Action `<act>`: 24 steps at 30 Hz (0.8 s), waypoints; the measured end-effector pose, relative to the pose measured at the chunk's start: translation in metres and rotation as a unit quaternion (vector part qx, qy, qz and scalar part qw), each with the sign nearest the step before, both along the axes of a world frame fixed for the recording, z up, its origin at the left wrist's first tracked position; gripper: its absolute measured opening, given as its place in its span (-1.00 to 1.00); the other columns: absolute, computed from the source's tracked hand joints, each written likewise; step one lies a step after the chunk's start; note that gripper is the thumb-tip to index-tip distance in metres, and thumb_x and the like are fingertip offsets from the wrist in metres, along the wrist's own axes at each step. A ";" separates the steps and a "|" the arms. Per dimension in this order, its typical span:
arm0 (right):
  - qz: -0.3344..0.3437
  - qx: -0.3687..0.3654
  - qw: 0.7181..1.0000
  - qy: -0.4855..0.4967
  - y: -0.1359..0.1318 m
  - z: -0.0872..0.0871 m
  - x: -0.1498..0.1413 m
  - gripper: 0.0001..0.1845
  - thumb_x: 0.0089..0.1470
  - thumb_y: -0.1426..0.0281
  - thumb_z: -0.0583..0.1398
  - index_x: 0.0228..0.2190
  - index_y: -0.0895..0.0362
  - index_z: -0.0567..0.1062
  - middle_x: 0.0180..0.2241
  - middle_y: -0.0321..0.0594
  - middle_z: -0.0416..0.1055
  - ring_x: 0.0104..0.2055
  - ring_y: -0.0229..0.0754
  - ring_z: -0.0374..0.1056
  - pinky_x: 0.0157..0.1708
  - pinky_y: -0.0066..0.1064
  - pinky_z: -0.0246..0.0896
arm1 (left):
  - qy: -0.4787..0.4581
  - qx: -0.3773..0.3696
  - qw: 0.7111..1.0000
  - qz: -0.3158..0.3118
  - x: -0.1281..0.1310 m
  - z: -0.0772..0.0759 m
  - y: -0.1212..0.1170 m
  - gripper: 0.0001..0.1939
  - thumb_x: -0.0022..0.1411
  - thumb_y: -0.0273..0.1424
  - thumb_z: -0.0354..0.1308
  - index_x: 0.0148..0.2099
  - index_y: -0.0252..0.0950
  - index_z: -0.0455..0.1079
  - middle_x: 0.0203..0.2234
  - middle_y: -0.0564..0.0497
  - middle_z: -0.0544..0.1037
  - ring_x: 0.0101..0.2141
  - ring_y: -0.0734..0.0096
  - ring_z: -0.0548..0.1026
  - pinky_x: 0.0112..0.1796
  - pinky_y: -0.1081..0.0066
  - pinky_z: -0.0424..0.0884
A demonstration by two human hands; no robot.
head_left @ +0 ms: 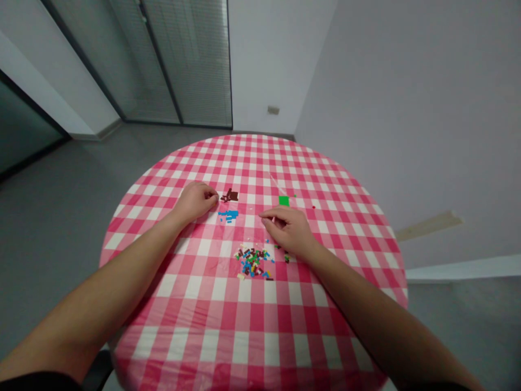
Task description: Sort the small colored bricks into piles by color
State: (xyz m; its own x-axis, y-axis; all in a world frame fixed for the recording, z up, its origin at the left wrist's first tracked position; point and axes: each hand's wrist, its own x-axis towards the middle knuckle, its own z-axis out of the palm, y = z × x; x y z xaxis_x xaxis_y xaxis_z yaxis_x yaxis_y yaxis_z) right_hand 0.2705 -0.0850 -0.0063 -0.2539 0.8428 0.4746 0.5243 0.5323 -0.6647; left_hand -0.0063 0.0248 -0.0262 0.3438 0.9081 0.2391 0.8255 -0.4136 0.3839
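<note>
My left hand rests on the cloth with its fingertips pinched together, right beside a small heap of dark brown bricks. Whether it holds a piece is hidden. Just below that heap lies a group of blue bricks. My right hand is curled on the cloth, its fingertips pointing left, close to a flat green plate above it. A mixed pile of tiny multicoloured bricks sits below and between my hands. A few dark bricks lie by my right hand's heel.
The bricks lie on a round table with a pink-and-white gingham cloth. A tiny red piece lies to the right. Grey floor surrounds the table, with a pale wall to the right and a glass partition with blinds behind.
</note>
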 end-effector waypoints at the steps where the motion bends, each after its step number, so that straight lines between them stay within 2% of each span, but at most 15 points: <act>1: 0.000 -0.002 1.000 -0.001 0.000 0.000 0.000 -0.79 0.16 0.39 0.19 -0.30 0.12 0.65 -0.37 -0.14 0.60 -0.41 -0.20 0.43 -0.37 -0.30 0.30 | -0.002 -0.001 1.000 0.000 0.000 0.000 0.000 -0.68 0.18 -0.28 0.08 -0.36 -0.31 0.63 -0.42 -0.13 0.65 -0.42 0.22 0.52 -0.38 0.32 0.32; 12: 0.014 -0.006 1.000 -0.002 0.000 0.000 0.002 -0.78 0.17 0.39 0.19 -0.28 0.16 0.65 -0.39 -0.14 0.59 -0.44 -0.23 0.38 -0.39 -0.36 0.26 | -0.039 -0.044 0.998 0.012 0.001 0.004 -0.004 -0.70 0.14 -0.26 0.10 -0.41 -0.30 0.61 -0.49 -0.09 0.63 -0.47 0.24 0.51 -0.43 0.33 0.28; 15: 0.089 -0.060 0.993 -0.042 -0.001 0.010 0.008 -0.79 0.17 0.41 0.19 -0.28 0.15 0.65 -0.35 -0.15 0.60 -0.38 -0.23 0.42 -0.36 -0.38 0.27 | -0.053 -0.018 0.998 0.024 -0.001 0.004 -0.004 -0.70 0.16 -0.25 0.10 -0.39 -0.29 0.60 -0.44 -0.09 0.64 -0.41 0.21 0.53 -0.37 0.32 0.31; 17: 0.184 -0.129 0.968 -0.111 -0.002 0.019 0.012 -0.82 0.13 0.45 0.21 -0.32 0.16 0.66 -0.36 -0.16 0.61 -0.35 -0.23 0.45 -0.34 -0.41 0.27 | -0.069 0.005 0.997 0.034 -0.002 0.005 -0.005 -0.70 0.16 -0.25 0.10 -0.37 -0.30 0.60 -0.39 -0.10 0.65 -0.35 0.18 0.55 -0.33 0.30 0.34; 19: 0.244 -0.191 0.933 -0.183 -0.005 0.028 0.015 -0.82 0.07 0.51 0.23 -0.33 0.16 0.67 -0.36 -0.19 0.61 -0.37 -0.24 0.45 -0.36 -0.44 0.24 | -0.085 0.021 0.995 0.041 -0.002 0.006 -0.008 -0.70 0.18 -0.24 0.10 -0.34 -0.30 0.60 -0.37 -0.10 0.65 -0.33 0.17 0.55 -0.31 0.30 0.35; 24: 0.285 -0.264 0.880 -0.275 -0.011 0.035 0.010 -0.77 -0.02 0.56 0.28 -0.30 0.14 0.69 -0.36 -0.23 0.61 -0.41 -0.28 0.41 -0.41 -0.47 0.17 | -0.105 0.038 0.994 0.008 0.005 0.013 -0.022 -0.70 0.23 -0.23 0.10 -0.30 -0.28 0.60 -0.37 -0.07 0.64 -0.32 0.23 0.52 -0.30 0.31 0.35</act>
State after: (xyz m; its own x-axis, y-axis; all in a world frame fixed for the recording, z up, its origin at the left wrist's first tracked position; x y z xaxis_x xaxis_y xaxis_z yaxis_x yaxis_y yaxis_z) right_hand 0.2807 -0.0965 0.0291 -0.7749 0.5711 -0.2707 0.5922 0.5064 -0.6268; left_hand -0.0011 0.0031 -0.0130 0.2647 0.8894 0.3727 0.7367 -0.4359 0.5169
